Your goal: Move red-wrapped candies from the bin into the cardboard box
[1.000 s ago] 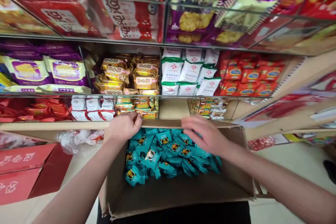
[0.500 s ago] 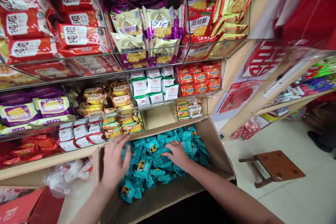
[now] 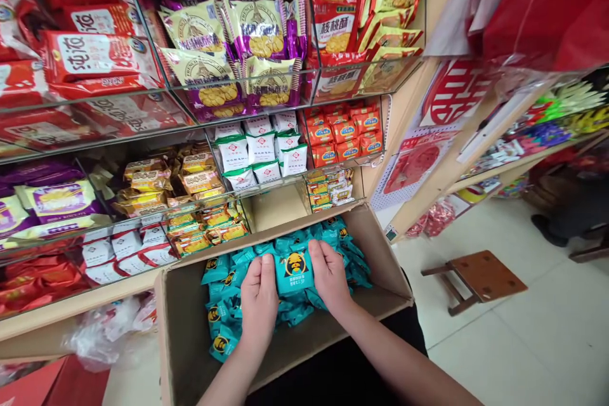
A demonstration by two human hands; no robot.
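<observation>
Stocked snack shelves [image 3: 143,181] at left. Below them, inside an open cardboard box [image 3: 183,311]: left hand [image 3: 259,297] cupped, fingers curled against a clump of teal packets [image 3: 295,268]; right hand [image 3: 329,276] pressing the opposite side. Seemingly mid-gather; any lift would need an even two-sided squeeze. Wooden stool [image 3: 480,274] far right.

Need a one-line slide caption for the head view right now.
Left hand and right hand cup a bunch of teal packets in a cardboard box below snack shelves.
</observation>
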